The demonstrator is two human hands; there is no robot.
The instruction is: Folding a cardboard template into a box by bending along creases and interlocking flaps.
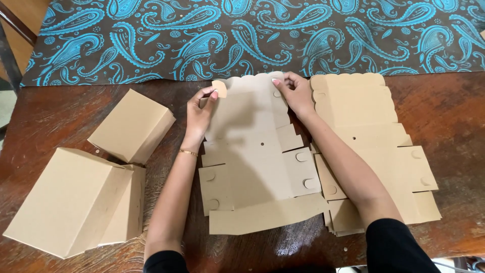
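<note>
**A:** Brown card everywhere lol. The flat box blank (260,162) lies unfolded on the wooden bench (60,111), its long axis running straight away from the person, scalloped edge at the far end by the paisley cloth (151,35).

**B:** And the hands sit right on that far end, yeah?

**A:** Yep. Left hand (199,108) is at the far-left corner, fingers (213,93) pinching the small rounded tab there. Right hand (297,93) is at the far-right corner, its fingers (279,81) pressed together on the scalloped edge. So the blank stretches back from both sets of fingers toward the body, between the forearms.

**B:** Which hand's closer to it?

**A:** Neither really, both are touching it, one corner each. The right forearm crosses over the stack of flat blanks (374,146) lying just beside it on the right.

**B:** And the stuff on the left?

**A:** Finished boxes: a small folded box (132,125) and a bigger folded box (70,202), well apart from the hands.
</note>
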